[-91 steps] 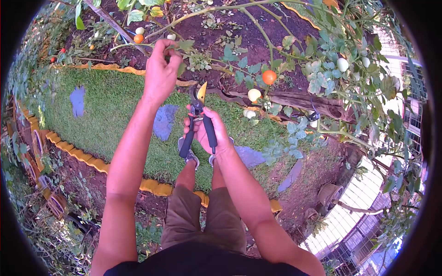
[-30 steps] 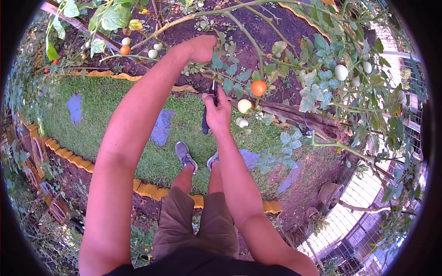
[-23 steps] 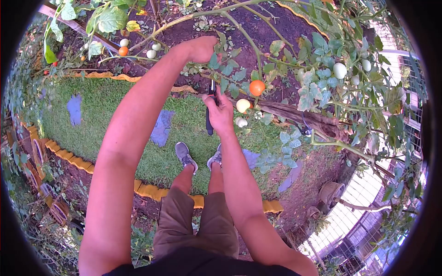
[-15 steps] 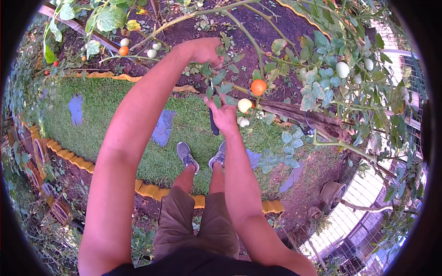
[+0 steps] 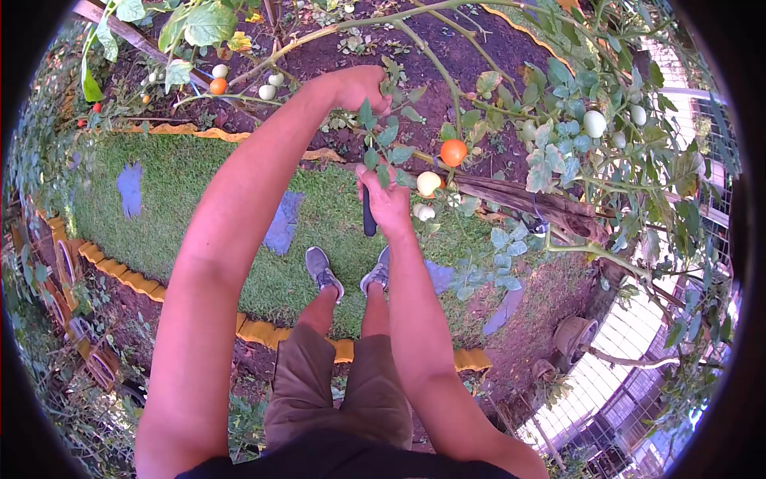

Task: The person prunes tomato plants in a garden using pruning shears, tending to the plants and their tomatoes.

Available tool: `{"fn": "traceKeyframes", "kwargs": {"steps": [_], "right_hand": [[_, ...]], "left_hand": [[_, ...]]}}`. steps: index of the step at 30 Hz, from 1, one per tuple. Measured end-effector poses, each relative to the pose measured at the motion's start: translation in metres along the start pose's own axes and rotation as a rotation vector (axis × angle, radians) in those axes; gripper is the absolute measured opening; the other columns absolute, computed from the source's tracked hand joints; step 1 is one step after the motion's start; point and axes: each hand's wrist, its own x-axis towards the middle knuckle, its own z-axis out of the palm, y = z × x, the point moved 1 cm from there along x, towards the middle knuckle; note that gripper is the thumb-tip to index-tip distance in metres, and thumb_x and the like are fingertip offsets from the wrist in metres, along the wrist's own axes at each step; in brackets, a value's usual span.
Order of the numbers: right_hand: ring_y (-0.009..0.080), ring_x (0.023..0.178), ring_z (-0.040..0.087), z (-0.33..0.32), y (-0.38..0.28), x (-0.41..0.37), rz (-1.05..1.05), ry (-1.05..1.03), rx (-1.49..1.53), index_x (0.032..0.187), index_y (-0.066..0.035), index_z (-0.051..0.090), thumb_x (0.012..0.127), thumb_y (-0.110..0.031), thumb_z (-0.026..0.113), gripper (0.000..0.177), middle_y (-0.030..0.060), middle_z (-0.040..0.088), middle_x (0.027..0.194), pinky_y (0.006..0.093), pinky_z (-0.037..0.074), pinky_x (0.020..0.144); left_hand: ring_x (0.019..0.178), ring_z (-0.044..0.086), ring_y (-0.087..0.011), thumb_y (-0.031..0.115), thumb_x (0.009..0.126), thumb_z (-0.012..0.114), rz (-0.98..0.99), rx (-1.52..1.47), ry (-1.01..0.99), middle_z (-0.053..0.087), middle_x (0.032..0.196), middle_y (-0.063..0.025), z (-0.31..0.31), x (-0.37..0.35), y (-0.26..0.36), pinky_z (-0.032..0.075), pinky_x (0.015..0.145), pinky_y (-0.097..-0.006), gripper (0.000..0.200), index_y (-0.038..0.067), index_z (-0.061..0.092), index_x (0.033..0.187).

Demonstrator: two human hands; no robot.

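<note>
Pruners (image 5: 369,215) gripped by the right hand (image 5: 388,204), long axis set fore-and-aft, blades hidden
Leafy shoot (image 5: 388,135) seen just beyond, between right hand and curled left hand (image 5: 361,88), whose hold cannot be told

The ground consists of a strip of grass (image 5: 183,191) and, beyond it, a bed of dark soil (image 5: 431,68). Flat blue-grey stepping stones (image 5: 285,222) lie spaced apart in the grass. Two grey shoes (image 5: 322,270) stand on the grass, between two stones. Wavy yellow edging (image 5: 120,272) borders both long sides. A pot (image 5: 573,337) rests on brown ground at right.
</note>
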Motion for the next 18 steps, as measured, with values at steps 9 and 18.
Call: {"fn": "traceKeyframes", "kwargs": {"steps": [9, 18], "right_hand": [[0.0162, 0.077, 0.065, 0.008, 0.027, -0.008, 0.035, 0.044, 0.280, 0.114, -0.003, 0.060, 0.094, -0.028, 0.064, 0.032, 0.0078, 0.068, 0.089, 0.0297, 0.051, 0.070], [0.0135, 0.072, 0.063, 0.004, 0.125, -0.098, 0.320, 0.044, 0.114, 0.104, -0.005, 0.060, 0.094, -0.021, 0.061, 0.019, 0.0049, 0.064, 0.083, 0.0265, 0.050, 0.066]], "left_hand": [[0.101, 0.063, -0.0331, 0.032, 0.090, 0.056, 0.110, -0.098, 0.534, 0.067, 0.109, -0.0201, -0.007, -0.038, -0.014, 0.046, 0.094, -0.0430, 0.040, 0.001, 0.058, 0.114], [0.079, 0.054, -0.0142, 0.017, 0.099, 0.055, 0.035, -0.629, 0.746, 0.057, 0.086, -0.0044, 0.109, -0.195, -0.051, 0.045, 0.070, -0.0314, 0.018, 0.007, 0.045, 0.109]]}}
